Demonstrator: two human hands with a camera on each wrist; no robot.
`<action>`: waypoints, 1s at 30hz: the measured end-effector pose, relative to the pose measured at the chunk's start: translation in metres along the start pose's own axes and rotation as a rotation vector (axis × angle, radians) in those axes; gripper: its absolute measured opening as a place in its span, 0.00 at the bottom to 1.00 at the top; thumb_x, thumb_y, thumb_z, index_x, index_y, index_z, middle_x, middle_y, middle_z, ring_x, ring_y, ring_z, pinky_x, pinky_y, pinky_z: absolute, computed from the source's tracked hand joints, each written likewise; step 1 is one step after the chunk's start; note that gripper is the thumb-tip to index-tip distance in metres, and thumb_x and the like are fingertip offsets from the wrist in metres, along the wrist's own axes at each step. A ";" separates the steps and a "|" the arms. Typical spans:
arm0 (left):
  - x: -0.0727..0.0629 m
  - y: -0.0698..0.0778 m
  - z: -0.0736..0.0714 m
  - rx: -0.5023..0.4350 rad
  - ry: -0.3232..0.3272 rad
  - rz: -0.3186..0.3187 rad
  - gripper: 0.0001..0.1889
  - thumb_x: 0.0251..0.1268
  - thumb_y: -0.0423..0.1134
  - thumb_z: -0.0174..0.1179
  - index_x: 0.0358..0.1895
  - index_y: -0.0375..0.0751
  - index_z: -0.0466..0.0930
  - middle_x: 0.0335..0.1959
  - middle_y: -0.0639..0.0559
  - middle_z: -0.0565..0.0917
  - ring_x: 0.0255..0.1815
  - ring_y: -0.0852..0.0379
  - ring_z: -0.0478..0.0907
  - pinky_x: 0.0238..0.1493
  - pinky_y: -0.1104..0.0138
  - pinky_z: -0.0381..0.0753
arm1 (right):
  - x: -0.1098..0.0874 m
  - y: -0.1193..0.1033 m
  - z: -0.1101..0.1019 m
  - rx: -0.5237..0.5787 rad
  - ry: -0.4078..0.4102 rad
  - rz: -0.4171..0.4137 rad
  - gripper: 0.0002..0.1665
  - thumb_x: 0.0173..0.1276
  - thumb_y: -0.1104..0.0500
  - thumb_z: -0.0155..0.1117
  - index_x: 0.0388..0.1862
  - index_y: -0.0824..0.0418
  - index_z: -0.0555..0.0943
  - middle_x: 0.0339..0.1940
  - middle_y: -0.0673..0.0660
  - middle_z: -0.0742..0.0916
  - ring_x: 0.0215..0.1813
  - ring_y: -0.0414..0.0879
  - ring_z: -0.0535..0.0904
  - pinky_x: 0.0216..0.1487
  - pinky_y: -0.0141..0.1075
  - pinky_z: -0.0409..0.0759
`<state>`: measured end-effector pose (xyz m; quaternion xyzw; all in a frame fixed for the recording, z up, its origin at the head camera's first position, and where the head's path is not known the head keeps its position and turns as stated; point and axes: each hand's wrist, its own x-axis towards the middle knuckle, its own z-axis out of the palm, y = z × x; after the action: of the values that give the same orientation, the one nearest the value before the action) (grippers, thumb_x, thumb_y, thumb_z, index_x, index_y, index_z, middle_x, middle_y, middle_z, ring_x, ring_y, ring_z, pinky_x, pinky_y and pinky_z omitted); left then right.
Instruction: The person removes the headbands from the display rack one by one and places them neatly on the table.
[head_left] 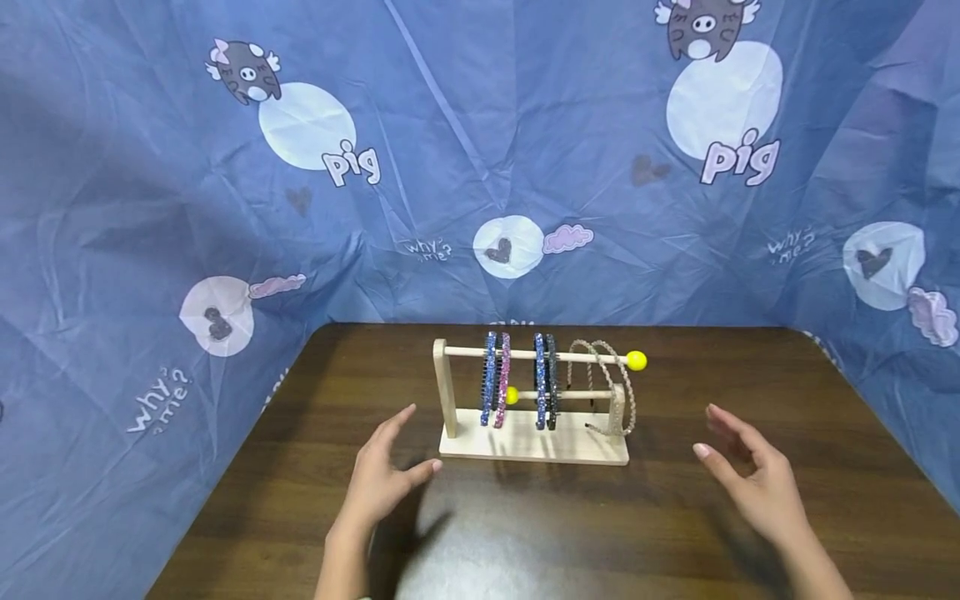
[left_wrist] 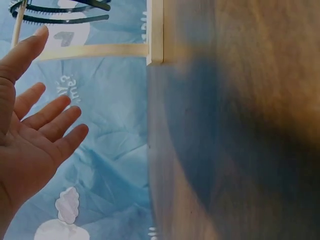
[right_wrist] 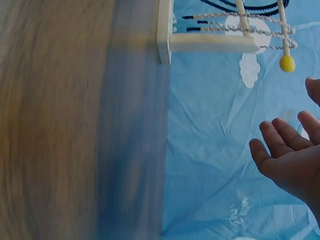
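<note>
Left hand (head_left: 381, 482) and right hand (head_left: 763, 490) — each grip spread loosely — flank a wooden rack (head_left: 532, 450) holding 6 headbands (head_left: 503, 379).

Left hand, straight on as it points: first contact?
Probably the left wooden upright, ahead of the left hand in the head view; depth is unclear, so the wooden base might come first.

In the head view the light is bright and quite even, and the rack (head_left: 532, 448) appears rather sharp. A pale glare lies toward the near edge of the surface (head_left: 277, 500), around its middle. Beside the hands (head_left: 378, 483) fall soft, dark shadows. The cloth (head_left: 450, 150) darkens at left. Both wrist views are dimmer and bluish, with the surface blurred.
</note>
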<state>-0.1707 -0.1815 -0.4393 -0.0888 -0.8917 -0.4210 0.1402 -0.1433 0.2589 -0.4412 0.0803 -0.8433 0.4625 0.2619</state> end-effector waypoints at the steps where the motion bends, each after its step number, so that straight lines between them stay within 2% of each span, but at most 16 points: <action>1: 0.002 0.000 0.001 -0.005 -0.003 0.000 0.44 0.37 0.37 0.77 0.65 0.41 0.67 0.61 0.39 0.71 0.61 0.40 0.65 0.60 0.46 0.64 | 0.001 -0.001 0.002 0.040 -0.004 0.002 0.30 0.56 0.71 0.67 0.60 0.65 0.73 0.52 0.42 0.80 0.51 0.30 0.73 0.47 0.18 0.70; 4: 0.007 -0.002 0.003 -0.020 -0.003 0.004 0.45 0.34 0.37 0.77 0.65 0.41 0.67 0.59 0.39 0.72 0.61 0.40 0.66 0.59 0.46 0.65 | 0.003 -0.001 0.008 0.155 -0.024 -0.003 0.30 0.57 0.74 0.64 0.60 0.69 0.71 0.51 0.39 0.79 0.52 0.34 0.75 0.47 0.21 0.73; 8: 0.016 -0.005 0.008 -0.095 -0.018 -0.007 0.46 0.33 0.35 0.78 0.65 0.42 0.67 0.59 0.38 0.72 0.61 0.41 0.66 0.60 0.47 0.64 | 0.008 -0.002 0.014 0.314 -0.058 -0.012 0.29 0.59 0.76 0.61 0.60 0.72 0.70 0.53 0.49 0.81 0.52 0.40 0.77 0.49 0.24 0.74; 13: 0.026 -0.013 0.015 -0.202 -0.072 -0.038 0.49 0.34 0.33 0.77 0.67 0.44 0.62 0.61 0.38 0.71 0.63 0.42 0.64 0.62 0.47 0.61 | 0.012 -0.004 0.023 0.489 -0.084 -0.013 0.27 0.59 0.78 0.59 0.59 0.75 0.68 0.53 0.61 0.80 0.52 0.45 0.77 0.50 0.27 0.75; 17: 0.032 -0.018 0.020 -0.225 -0.090 -0.036 0.50 0.34 0.32 0.77 0.68 0.44 0.61 0.62 0.37 0.69 0.64 0.42 0.63 0.63 0.46 0.59 | 0.013 -0.007 0.029 0.564 -0.097 -0.006 0.27 0.59 0.78 0.58 0.59 0.75 0.68 0.53 0.64 0.80 0.53 0.46 0.77 0.51 0.28 0.75; 24: 0.041 -0.025 0.031 -0.176 -0.137 -0.081 0.48 0.33 0.33 0.77 0.66 0.40 0.63 0.61 0.35 0.69 0.63 0.40 0.64 0.61 0.47 0.63 | 0.017 -0.008 0.040 0.655 -0.113 -0.016 0.27 0.59 0.79 0.57 0.59 0.76 0.67 0.52 0.63 0.80 0.52 0.48 0.77 0.52 0.30 0.74; 27: 0.046 -0.027 0.039 -0.211 -0.157 -0.091 0.48 0.32 0.32 0.77 0.66 0.37 0.63 0.59 0.34 0.71 0.60 0.39 0.66 0.61 0.47 0.64 | 0.017 -0.007 0.044 0.674 -0.125 -0.012 0.27 0.59 0.79 0.57 0.59 0.76 0.67 0.52 0.64 0.80 0.52 0.48 0.77 0.52 0.30 0.75; 30: 0.050 -0.029 0.046 -0.307 -0.183 -0.097 0.49 0.32 0.28 0.76 0.66 0.32 0.62 0.58 0.34 0.72 0.59 0.38 0.68 0.62 0.48 0.63 | 0.017 -0.007 0.048 0.687 -0.141 -0.009 0.27 0.60 0.79 0.57 0.59 0.77 0.66 0.52 0.65 0.80 0.52 0.48 0.77 0.51 0.29 0.75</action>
<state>-0.2335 -0.1618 -0.4720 -0.1040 -0.8292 -0.5487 0.0230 -0.1727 0.2170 -0.4486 0.1990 -0.6540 0.7115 0.1628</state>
